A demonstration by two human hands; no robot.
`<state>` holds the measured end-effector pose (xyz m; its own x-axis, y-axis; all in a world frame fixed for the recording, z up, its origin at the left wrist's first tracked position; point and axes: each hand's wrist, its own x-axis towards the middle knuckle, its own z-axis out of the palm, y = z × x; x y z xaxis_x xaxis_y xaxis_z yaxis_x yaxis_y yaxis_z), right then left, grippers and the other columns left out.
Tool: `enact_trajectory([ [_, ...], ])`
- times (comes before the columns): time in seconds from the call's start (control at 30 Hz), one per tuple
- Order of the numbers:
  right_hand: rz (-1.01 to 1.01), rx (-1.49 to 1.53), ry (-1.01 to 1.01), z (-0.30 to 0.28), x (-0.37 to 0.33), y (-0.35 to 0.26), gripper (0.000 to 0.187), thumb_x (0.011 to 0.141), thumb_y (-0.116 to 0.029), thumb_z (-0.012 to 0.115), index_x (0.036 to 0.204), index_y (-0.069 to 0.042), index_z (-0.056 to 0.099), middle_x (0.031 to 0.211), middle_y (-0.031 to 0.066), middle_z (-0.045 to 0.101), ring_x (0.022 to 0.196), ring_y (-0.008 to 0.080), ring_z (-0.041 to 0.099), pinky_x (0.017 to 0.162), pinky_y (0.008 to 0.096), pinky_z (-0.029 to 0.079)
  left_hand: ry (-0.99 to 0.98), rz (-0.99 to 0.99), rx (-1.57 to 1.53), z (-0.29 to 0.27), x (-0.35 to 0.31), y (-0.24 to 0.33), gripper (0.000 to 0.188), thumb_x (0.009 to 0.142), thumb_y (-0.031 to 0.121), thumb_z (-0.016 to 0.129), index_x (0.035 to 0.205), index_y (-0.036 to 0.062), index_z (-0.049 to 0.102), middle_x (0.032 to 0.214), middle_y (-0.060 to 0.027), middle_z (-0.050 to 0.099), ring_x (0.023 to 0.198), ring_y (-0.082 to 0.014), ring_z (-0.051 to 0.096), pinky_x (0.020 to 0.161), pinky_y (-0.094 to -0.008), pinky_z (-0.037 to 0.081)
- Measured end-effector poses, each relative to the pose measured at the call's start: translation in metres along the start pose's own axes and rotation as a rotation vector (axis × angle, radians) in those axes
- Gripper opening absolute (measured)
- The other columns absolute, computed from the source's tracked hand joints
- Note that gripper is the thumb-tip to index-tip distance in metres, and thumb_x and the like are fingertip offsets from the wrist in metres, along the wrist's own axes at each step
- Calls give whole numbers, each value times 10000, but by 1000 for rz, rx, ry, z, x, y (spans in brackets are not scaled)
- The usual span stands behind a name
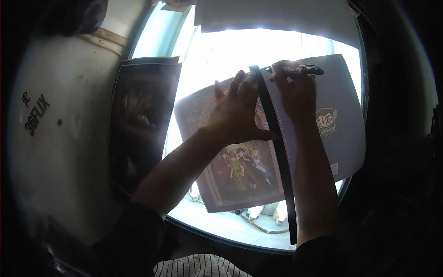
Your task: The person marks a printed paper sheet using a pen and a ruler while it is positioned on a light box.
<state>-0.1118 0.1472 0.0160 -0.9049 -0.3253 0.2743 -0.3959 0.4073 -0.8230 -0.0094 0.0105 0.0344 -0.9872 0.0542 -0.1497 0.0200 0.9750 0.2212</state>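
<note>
A large printed cover sheet lies askew on a brightly lit glass surface. Its left half carries cartoon figures in a frame, and its plain purplish right half bears a crest. Across it, near the spine lettering, runs a long thin black ruler, whose near end reaches past the sheet. My left hand presses down on sheet and ruler, fingers spread, with thumb and fingertips at the ruler's left edge. Gripped in my right hand is a dark marker pen, its tip close to the ruler's far end.
Left of the cover sheet lies a dark printed sheet, partly over the frame of the glowing glass. A pale sheet covers the far edge. Through the glass near me, cable and lamp parts show. A pale marked panel stretches along the left.
</note>
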Motion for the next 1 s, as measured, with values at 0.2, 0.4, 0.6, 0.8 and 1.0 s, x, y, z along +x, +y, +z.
enact_trajectory([
  [0.2, -44, -122, 7, 19, 2, 27, 239, 927, -318, 608, 933, -111, 727, 771, 37, 721, 839, 232, 694, 1152, 547, 163, -94, -14, -14, -3, 2, 3, 1357, 569, 777, 750, 1515, 30, 128, 1549, -239, 180, 1473, -431, 66, 1112, -740, 57],
  [0.4, -126, -148, 14, 24, 4, 13, 223, 925, -309, 610, 944, -120, 725, 809, 30, 728, 865, 233, 695, 1148, 583, 145, -54, -8, -23, 0, -2, -5, 1354, 569, 768, 758, 1513, 28, 129, 1551, -235, 174, 1474, -425, 66, 1114, -740, 53],
  [0.6, -7, -210, -117, -2, -12, 13, 208, 900, -281, 623, 849, -110, 731, 887, 20, 733, 998, 214, 664, 1154, 580, 133, -108, -26, 22, -6, 4, 7, 1340, 575, 759, 767, 1500, 13, 148, 1545, -230, 193, 1478, -408, 76, 1116, -736, 69],
  [0.8, -88, -234, -33, -33, -78, -1, 129, 847, -240, 689, 828, -114, 711, 865, 21, 717, 1035, 186, 643, 1158, 569, 149, -46, -24, 28, -5, 8, 2, 1310, 585, 737, 780, 1490, -6, 192, 1550, -238, 196, 1476, -401, 106, 1113, -714, 136],
  [1.0, -58, -233, -81, -80, -168, -1, 112, 775, -155, 765, 852, -121, 692, 873, 14, 682, 1069, 185, 628, 1159, 616, 103, -134, -43, 63, -16, 10, 15, 1296, 579, 773, 755, 1485, 18, 217, 1556, -246, 196, 1470, -422, 135, 1093, -734, 154],
])
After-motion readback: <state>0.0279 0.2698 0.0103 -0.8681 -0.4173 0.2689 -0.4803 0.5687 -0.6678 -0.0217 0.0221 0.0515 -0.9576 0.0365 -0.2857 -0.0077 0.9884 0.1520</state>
